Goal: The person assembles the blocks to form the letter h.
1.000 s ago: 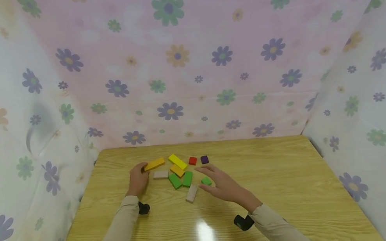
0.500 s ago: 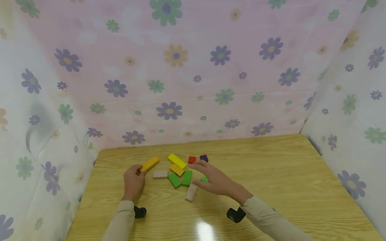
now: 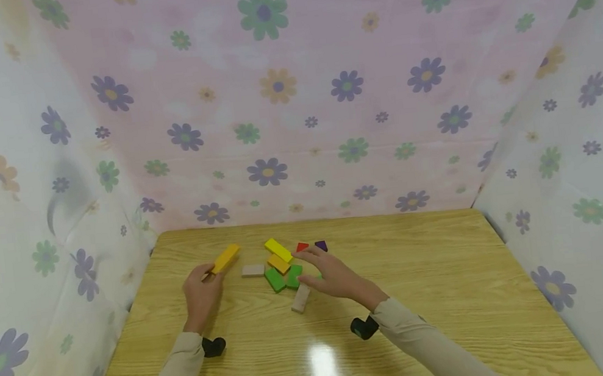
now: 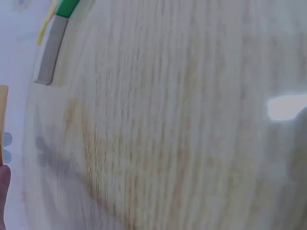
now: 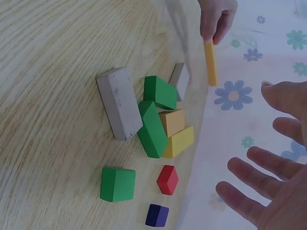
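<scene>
My left hand [image 3: 202, 293] pinches one end of a long orange block [image 3: 226, 258] at the left of the table; the right wrist view shows that block [image 5: 210, 63] held above the tabletop. Over the blocks' right side my right hand [image 3: 335, 275] hovers with spread fingers, holding nothing. Below it lie two green blocks [image 5: 152, 129], a short orange block [image 5: 172, 121], a yellow block [image 5: 179, 142] and a grey block [image 5: 119, 103] in a loose cluster. A small green block [image 5: 117, 184], a red block [image 5: 167, 180] and a purple block [image 5: 157, 215] lie apart from it.
A second grey block [image 3: 253, 271] lies between the left hand and the cluster. The wooden table [image 3: 426, 273] meets flowered cloth [image 3: 312, 76] at its back and sides. A bright reflection shows at its front.
My left hand has drawn left and toward me, carrying the orange block, which now points more steeply away. The right hand has shifted slightly left over the blocks.
</scene>
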### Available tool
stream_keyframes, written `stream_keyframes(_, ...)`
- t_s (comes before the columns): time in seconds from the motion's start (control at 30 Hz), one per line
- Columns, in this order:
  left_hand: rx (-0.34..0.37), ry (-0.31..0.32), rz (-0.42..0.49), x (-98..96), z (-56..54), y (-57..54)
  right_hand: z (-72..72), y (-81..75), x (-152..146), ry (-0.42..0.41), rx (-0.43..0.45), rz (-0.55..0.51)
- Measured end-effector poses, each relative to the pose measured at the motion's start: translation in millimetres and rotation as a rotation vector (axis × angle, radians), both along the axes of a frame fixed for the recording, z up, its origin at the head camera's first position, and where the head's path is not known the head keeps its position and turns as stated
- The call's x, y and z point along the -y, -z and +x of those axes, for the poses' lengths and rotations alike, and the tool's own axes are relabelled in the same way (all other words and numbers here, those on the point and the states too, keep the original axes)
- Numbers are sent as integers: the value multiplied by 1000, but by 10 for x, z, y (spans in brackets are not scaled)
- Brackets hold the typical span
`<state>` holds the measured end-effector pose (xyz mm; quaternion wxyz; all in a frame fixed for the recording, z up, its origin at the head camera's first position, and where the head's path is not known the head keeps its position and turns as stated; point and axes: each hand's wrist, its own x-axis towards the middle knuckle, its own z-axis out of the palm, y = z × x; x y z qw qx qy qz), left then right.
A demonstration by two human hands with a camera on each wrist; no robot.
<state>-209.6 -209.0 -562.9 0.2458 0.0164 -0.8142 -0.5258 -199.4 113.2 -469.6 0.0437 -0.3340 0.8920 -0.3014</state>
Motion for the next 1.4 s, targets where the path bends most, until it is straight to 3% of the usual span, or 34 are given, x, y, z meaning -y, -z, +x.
stream_keyframes(0.17,-19,-5,56,-7,117,-38,-57,45,30,-12,2,9)
stream_keyframes(0.43,-54,-30,41,-38,262,-103,-137,93,83,-27,11,2)
stream_keyframes(0.67,-98,-51,54,-49,470,-212,-196,135,179,-37,23,13)
stream_keyframes(0.9,-120,-37,89,-106,773,-466,-237,146,241,-37,47,25)
stream_keyframes(1.07,-114,-54,131,-101,933,-332,-277,213,251,-24,71,23)
stream_keyframes(1.13,-108,-59,148,-91,989,-220,-288,226,259,-25,80,19)
stream_keyframes(1.23,-52,-62,196,-138,1113,-260,-322,249,283,-31,87,15)
stream_keyframes(1.4,-38,-81,213,-214,1262,-270,-418,313,344,-42,82,5)
